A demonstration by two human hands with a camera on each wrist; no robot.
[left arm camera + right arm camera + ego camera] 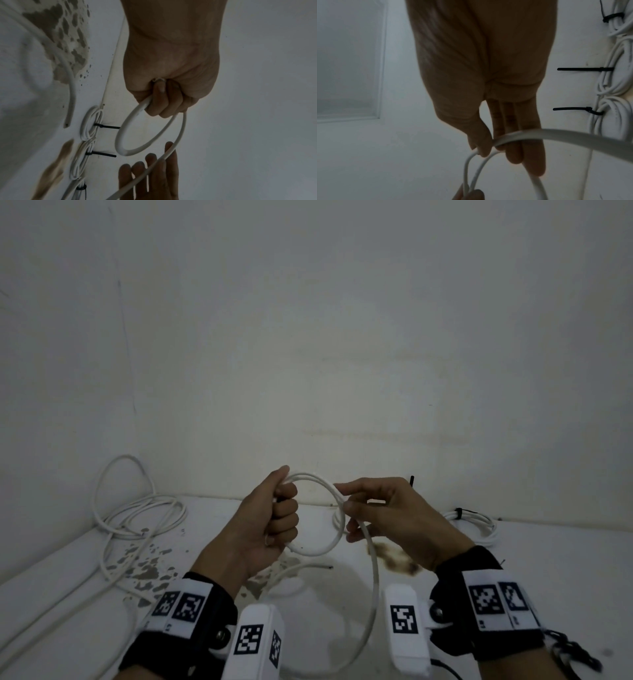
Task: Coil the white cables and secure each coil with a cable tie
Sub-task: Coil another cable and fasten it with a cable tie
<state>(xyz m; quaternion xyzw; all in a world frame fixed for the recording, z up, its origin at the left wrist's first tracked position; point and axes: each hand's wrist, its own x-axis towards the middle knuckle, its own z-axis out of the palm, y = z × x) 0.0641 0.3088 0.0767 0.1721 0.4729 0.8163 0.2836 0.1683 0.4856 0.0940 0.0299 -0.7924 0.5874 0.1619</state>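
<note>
Head view: the left hand [270, 522] is raised above the white surface [445, 549], its grip clenched in a fist around one side of a round loop of white cable [329, 546]. The right hand [387, 518] meets the loop on its opposite side, thumb and forefinger pinching the strand while the other fingers stay nearly straight beneath it. From that pinch the cable's free length curves down toward the near edge of the surface, between the two wrists.

The left wrist view shows the fist from below, fingers [164, 102] curled over the cable [130, 135], with two strands leaving it: one forms the closed ring, the other runs down across the right hand's fingertips [150, 161]. The right wrist view shows the right hand's thumb [481, 143] pressing the strand [539, 134] against the forefinger, and the loop continuing below to the left hand at the bottom edge of the picture.

At the far left corner of the surface lies a loose tangle of white cable [137, 508], partly over a patch of grey-brown stains [147, 563]. Along the far edge, to the right, rest finished coils [476, 525] bound with black cable ties [459, 513]; the wrist views show at least three such bundles [91, 125] in a row against the wall, tie tails [580, 69] sticking out. A brown mark [397, 559] lies on the surface just under the right wrist.
</note>
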